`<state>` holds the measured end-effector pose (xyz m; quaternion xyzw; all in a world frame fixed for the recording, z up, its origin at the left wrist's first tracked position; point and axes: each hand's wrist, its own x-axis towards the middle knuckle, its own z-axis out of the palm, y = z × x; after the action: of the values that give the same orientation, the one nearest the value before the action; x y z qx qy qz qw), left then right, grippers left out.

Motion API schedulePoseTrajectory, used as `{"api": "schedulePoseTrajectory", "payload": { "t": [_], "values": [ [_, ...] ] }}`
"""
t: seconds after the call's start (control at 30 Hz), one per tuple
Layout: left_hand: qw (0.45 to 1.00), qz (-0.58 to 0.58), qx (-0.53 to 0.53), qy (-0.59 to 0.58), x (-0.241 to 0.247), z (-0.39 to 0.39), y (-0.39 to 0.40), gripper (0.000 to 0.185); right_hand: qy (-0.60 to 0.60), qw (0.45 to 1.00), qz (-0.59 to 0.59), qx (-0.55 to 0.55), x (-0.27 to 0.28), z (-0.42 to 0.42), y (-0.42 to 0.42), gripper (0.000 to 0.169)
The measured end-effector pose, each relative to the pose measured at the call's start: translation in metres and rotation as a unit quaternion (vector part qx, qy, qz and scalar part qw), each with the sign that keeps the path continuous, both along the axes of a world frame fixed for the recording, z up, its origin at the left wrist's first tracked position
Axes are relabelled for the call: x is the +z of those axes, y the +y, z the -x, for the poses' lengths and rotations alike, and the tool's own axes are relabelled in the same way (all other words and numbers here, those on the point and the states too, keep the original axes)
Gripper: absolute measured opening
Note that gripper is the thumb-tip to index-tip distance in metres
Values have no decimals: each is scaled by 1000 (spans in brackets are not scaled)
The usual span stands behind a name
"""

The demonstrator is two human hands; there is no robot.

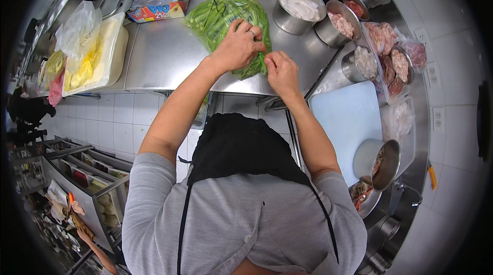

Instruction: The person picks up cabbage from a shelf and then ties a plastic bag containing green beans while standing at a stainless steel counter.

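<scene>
A clear plastic bag of green leafy vegetables [215, 17] lies on the stainless steel table [165, 55] in front of me. My left hand [242, 44], with a ring on one finger, rests over the bag's right part, its fingers curled on the plastic. Just to its right, my right hand [282, 71] pinches the gathered plastic at the bag's lower right edge between thumb and fingers. Whether the bag is tied there cannot be told.
Steel pots of pale pieces [298, 7] and raw meat [339, 24] stand at the right. A light blue cutting board [342, 121] lies right of my right arm. A printed carton [160, 5] and a white tub [115, 55] are at the left. A co-worker's arm [96, 250] shows lower left.
</scene>
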<state>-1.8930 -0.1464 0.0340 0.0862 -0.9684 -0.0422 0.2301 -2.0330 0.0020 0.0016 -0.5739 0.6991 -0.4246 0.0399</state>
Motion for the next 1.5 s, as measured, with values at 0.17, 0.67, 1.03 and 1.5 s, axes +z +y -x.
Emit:
{"api": "schedulePoseTrajectory", "payload": {
  "t": [0.17,0.67,1.03,1.5],
  "values": [
    [1000,-18,-9,18,1,-5,-5,22,-40,999,-14,-1,6,-2,9,6],
    [991,-56,29,115,-25,-2,9,16,22,996,-37,-75,-5,-16,1,14],
    [980,-120,79,136,-26,-1,18,11,-536,838,-105,-1,-23,6,-14,17],
    [981,-108,95,132,-30,-1,19,8,23,989,144,-27,17,7,-11,21]
  ]
}}
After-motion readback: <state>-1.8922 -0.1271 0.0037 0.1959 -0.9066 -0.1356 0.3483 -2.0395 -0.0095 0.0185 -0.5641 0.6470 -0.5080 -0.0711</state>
